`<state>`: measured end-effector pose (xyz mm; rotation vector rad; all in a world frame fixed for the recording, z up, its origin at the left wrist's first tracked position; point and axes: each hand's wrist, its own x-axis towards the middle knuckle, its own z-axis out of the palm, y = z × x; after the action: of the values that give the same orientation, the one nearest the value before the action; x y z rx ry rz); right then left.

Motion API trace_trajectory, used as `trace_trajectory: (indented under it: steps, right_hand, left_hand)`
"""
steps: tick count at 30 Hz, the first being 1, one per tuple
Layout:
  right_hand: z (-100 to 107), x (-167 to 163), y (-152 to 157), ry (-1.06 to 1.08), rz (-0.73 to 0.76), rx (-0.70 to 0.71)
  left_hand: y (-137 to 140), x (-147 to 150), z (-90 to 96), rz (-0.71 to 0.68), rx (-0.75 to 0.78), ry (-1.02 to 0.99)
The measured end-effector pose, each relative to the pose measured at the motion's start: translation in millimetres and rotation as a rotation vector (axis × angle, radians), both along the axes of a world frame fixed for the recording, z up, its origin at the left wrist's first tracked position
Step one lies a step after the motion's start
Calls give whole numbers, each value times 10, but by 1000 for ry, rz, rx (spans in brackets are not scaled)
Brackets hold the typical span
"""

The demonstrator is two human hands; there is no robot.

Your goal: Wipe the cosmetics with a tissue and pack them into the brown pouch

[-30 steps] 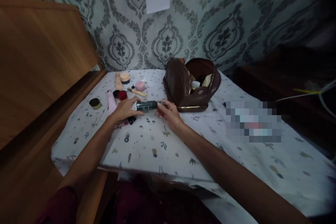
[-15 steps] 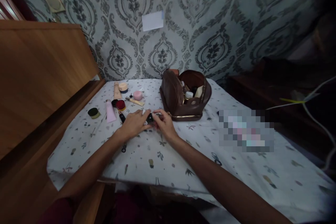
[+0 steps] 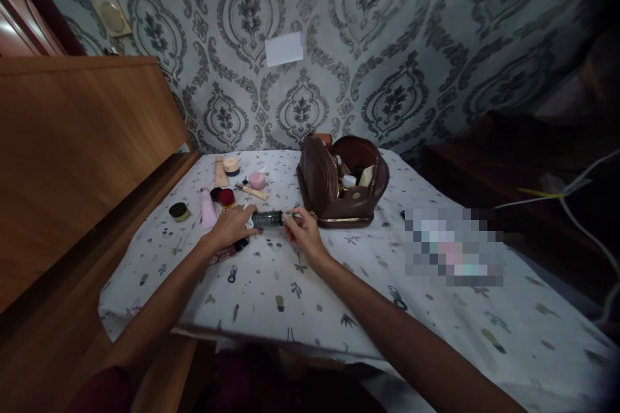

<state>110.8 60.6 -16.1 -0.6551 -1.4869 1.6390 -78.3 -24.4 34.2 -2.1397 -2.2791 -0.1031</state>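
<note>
A slim dark cylinder, like a cosmetic bottle (image 3: 268, 219), lies level between my hands just above the patterned cloth. My right hand (image 3: 306, 235) pinches its right end with thumb and fingers. My left hand (image 3: 230, 227) is closed around a white tissue or wipe (image 3: 249, 216) pressed at the cylinder's left end; the exact grip is partly hidden. Below my left wrist lies a pinkish tube with a black cap (image 3: 241, 244). Beyond that hand are a lilac tube (image 3: 208, 208) and a red jar (image 3: 226, 198).
An open brown leather bag (image 3: 317, 181) with cosmetics inside stands behind my right hand. To the left sit a dark-lidded jar (image 3: 179, 211), a pink jar (image 3: 257, 181), a beige tube (image 3: 220, 171) and a cream-topped jar (image 3: 231, 166). A blurred-out object (image 3: 453, 246) lies on the right.
My left hand has moved left along the dark cylinder with the tissue, baring more of its side. My right hand stays at the right end. The view has tilted slightly up.
</note>
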Motion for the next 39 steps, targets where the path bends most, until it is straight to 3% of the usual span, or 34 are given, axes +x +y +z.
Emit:
trace_trajectory:
  steps: [8, 17, 23, 27, 29, 32, 35, 39]
  right_hand:
    - [67, 56, 31, 38, -35, 122]
    - [40, 7, -7, 17, -48, 22]
    - [27, -10, 21, 16, -87, -58]
    - [58, 0, 37, 40, -95, 3]
    - [76, 10, 34, 31, -80, 89]
    - [92, 18, 1, 22, 6, 159]
    - [111, 27, -48, 51, 101, 157]
    - [157, 56, -102, 82, 145, 83]
  left_hand:
    - [93, -59, 63, -100, -1, -120]
    - [123, 625, 92, -117, 68, 26]
    - [119, 346, 3, 13, 59, -100]
    - [80, 211, -15, 15, 79, -215]
    - [65, 242, 1, -17, 91, -333]
    - [49, 369, 33, -79, 116, -719]
    - [32, 524, 40, -86, 91, -1154]
    - [3, 704, -1, -22, 35, -1470]
